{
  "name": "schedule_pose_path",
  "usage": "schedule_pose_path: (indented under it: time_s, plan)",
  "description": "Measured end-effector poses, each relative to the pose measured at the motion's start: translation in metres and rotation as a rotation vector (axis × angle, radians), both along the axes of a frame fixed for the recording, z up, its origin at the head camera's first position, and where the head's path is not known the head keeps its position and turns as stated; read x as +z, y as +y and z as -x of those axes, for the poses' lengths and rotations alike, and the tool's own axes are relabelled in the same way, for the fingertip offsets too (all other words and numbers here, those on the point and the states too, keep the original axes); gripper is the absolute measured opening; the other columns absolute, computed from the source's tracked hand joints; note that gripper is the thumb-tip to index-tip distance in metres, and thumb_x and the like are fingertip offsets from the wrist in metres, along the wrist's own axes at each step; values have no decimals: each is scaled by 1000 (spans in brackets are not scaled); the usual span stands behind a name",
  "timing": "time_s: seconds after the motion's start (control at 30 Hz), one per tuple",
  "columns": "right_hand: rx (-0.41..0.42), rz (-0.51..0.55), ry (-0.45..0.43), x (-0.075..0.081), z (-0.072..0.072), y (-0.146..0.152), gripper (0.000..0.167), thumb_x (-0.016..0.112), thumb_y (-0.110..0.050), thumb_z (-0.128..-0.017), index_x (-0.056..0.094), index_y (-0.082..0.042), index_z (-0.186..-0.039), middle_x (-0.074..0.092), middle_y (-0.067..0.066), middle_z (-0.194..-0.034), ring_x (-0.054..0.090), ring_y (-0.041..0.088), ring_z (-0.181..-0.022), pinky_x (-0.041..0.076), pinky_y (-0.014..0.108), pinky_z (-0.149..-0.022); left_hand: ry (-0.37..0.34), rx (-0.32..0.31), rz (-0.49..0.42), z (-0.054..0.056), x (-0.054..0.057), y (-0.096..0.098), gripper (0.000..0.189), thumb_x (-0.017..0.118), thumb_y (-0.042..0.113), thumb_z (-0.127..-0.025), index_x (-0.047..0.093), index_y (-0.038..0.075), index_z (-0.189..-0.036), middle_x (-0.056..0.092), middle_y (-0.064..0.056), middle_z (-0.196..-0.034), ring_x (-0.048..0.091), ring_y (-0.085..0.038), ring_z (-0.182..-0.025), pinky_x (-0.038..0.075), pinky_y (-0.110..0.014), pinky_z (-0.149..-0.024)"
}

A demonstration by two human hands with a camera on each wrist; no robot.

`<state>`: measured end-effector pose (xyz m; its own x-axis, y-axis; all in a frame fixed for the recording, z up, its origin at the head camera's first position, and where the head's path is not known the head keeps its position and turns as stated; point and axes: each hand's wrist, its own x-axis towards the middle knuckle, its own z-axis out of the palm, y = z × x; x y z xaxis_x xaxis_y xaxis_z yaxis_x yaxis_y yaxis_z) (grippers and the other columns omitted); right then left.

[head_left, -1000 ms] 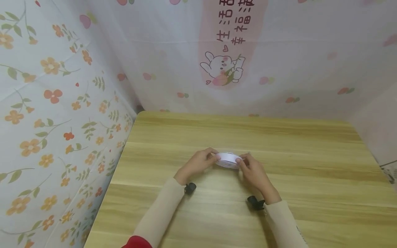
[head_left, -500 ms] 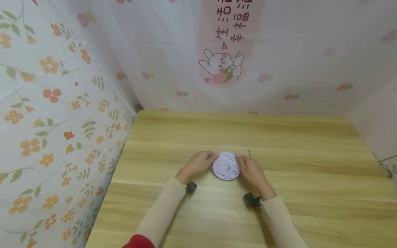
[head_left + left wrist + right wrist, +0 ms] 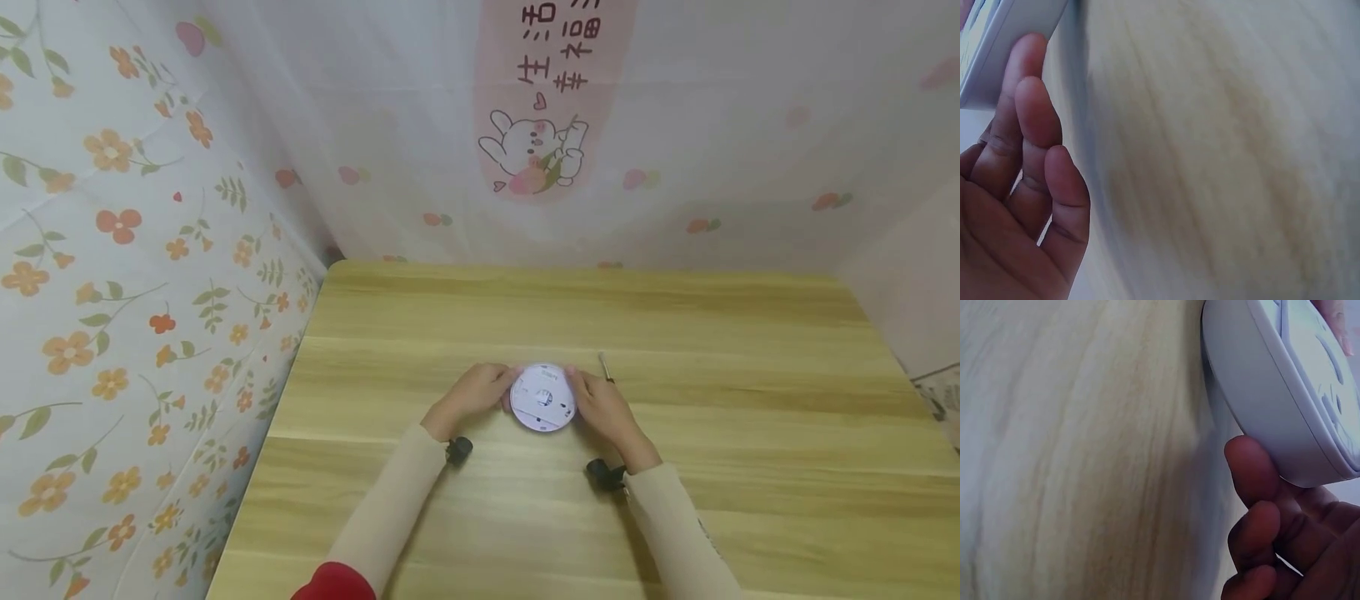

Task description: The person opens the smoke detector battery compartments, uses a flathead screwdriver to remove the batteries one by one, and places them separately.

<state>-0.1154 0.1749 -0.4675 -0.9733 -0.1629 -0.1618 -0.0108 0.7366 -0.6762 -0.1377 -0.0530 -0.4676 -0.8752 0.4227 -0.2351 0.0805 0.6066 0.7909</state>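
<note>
A round white plastic device [image 3: 543,398] with a flat slotted face and a hole-like centre is held between both hands. Its smooth, thick side wall [image 3: 1266,381] shows in the right wrist view. My left hand [image 3: 474,396] grips the rim from the left, and its fingertips touch the underside edge in the left wrist view. From the right, my right hand [image 3: 606,408] grips the opposite rim, with its fingers curled beneath. A thin metal rod [image 3: 604,365] with a dark end, like a small screwdriver, lies just beyond the right hand, partly hidden by it.
The wood-grain table [image 3: 420,317] extends around the hands. A white curtain [image 3: 390,125] with a rabbit print hangs behind it, and a flowered cloth [image 3: 135,333] borders the left side. Black wrist cameras [image 3: 604,475] sit at the cuffs.
The white device has tilted from nearly edge-on to showing its slotted face to the head camera, and has turned slightly. Both hands keep their hold. The thin rod has come into clearer view.
</note>
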Motion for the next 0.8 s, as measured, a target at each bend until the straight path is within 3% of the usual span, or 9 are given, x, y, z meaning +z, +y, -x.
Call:
schedule_pose_path:
  time_s: [0.1,0.27,0.37,0.47,0.63,0.7,0.8]
  plan:
    - [7,7,-4,-1,0,0,60,27,-40,-105,54,8,-130,61,27,-125,55,42,-122,40,53,-106,15,2,12,1,-3,0,45,35,40,-104,64,12,-83,61,1,-67,55,-11,-69,47,-30,-80]
    - [18,-7,-9,-3,1,0,53,30,-36,-105,61,6,-117,65,19,-100,61,34,-102,46,51,-99,25,-6,15,2,-3,0,40,36,36,-104,62,10,-88,60,0,-70,54,-12,-68,46,-28,-75]
    - [9,-15,-11,-5,2,2,53,31,-37,-105,61,5,-116,64,17,-96,61,31,-98,47,50,-97,8,-5,5,2,-2,1,40,36,36,-104,62,10,-89,60,1,-70,54,-12,-68,46,-28,-74]
    - [-1,-17,-22,-6,2,5,53,31,-38,-105,61,4,-117,64,17,-99,60,31,-99,47,50,-97,-8,-7,-8,2,-3,3,39,36,35,-104,64,8,-99,62,-2,-73,56,-14,-70,47,-30,-77]
    - [-7,31,-66,-6,1,6,53,33,-37,-105,57,5,-126,65,21,-115,59,36,-115,43,50,-104,-4,8,6,0,-4,2,45,38,36,-103,59,4,-127,68,-11,-110,62,-24,-110,45,-40,-103]
    - [0,59,-75,-7,1,4,52,35,-36,-105,56,6,-128,63,23,-121,56,37,-121,42,51,-106,0,22,1,-1,-3,-1,45,41,36,-103,57,5,-130,64,-12,-124,56,-26,-122,41,-42,-109]
    - [5,76,-74,-8,0,3,48,38,-32,-104,55,6,-128,61,24,-126,53,39,-126,40,51,-108,3,25,-30,-1,-4,-4,40,45,33,-102,57,8,-130,62,-11,-129,54,-27,-127,40,-42,-110]
